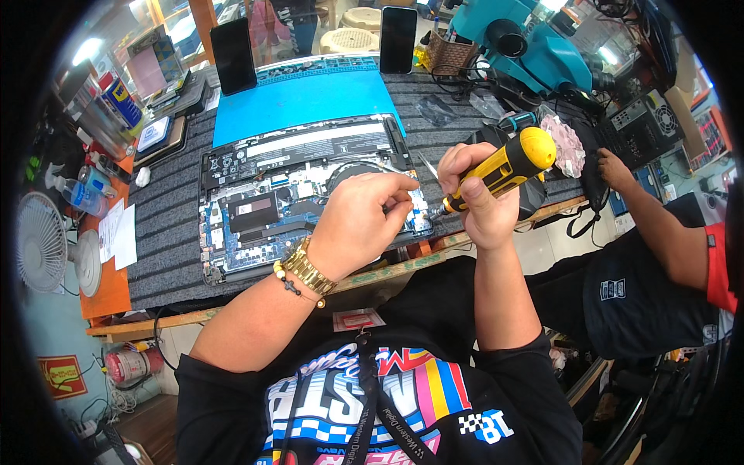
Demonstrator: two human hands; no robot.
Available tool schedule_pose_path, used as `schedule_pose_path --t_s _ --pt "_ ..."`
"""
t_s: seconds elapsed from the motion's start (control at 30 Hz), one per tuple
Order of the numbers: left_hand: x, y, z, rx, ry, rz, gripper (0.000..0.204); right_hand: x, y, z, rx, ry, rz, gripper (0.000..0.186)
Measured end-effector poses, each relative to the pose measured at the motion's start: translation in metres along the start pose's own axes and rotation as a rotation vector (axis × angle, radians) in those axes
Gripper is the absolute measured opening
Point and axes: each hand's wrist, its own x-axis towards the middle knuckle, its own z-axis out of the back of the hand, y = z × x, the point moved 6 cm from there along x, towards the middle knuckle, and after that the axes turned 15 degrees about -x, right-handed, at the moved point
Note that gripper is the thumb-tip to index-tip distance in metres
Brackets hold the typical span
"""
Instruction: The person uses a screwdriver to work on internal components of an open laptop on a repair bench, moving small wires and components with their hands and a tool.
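Note:
An opened laptop [256, 213] lies on the grey ribbed mat, its blue circuit board and black battery [310, 149] exposed. My right hand [490, 205] is closed around a yellow and black electric screwdriver [508, 167], tilted so its tip points down and left toward the laptop's near right corner. Over the laptop's right side is my left hand [364, 217], thumb and fingertips pinched together close to the screwdriver's tip. Whatever the pinch holds, if anything, is too small or hidden to name.
A blue work mat [310, 105] lies behind the laptop, with two phones [234, 56] standing at its far corners. A teal microscope [531, 50] is at the far right. Another person's hand [614, 169] touches a black bag on the right. A white fan [43, 240] stands left.

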Motion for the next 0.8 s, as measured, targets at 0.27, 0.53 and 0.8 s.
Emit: schedule_pose_path --t_s 0.27,0.53,0.8 --pt "0.0 0.0 -0.001 0.004 0.005 0.0 0.023 0.001 0.0 0.0 0.018 0.008 -0.001 0.042" --pt "0.001 0.0 0.0 0.006 0.009 0.004 0.023 0.002 0.007 0.011 0.086 -0.01 -0.047 0.038" --pt "0.0 0.003 -0.001 -0.003 0.002 -0.016 0.022 0.018 0.02 0.039 0.179 -0.064 0.122 0.045"
